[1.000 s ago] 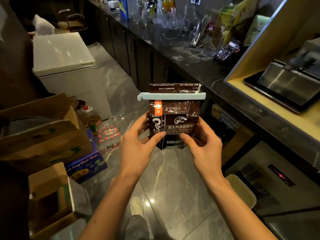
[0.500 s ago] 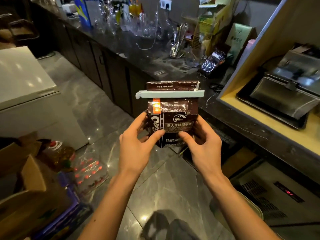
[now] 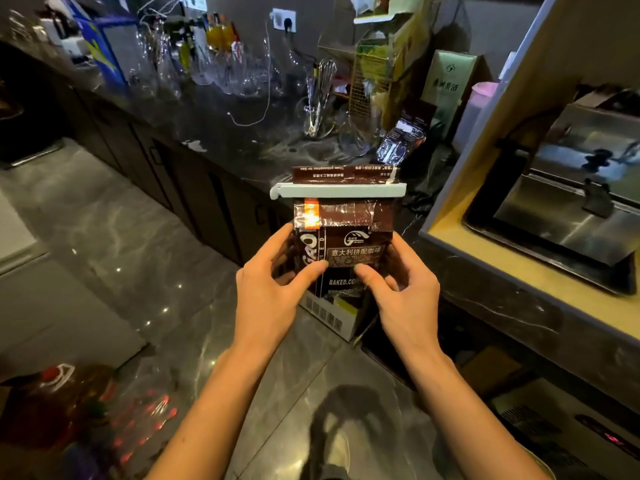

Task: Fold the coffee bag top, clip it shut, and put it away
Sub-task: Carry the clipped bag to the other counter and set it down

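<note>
I hold the coffee bag (image 3: 346, 244) upright in front of me, my left hand (image 3: 273, 292) clamped on its left side and my right hand (image 3: 405, 296) on its right, thumbs pressed on the front. The pale clip (image 3: 337, 191) sits shut across the folded top. Compared with a second ago, my grip is the same, but I have turned toward the dark counter (image 3: 242, 143); the cardboard boxes are gone from view

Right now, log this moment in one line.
coffee bag: clipped | bag clip: on | left hand, right hand: holding bag | stowing: pending
</note>
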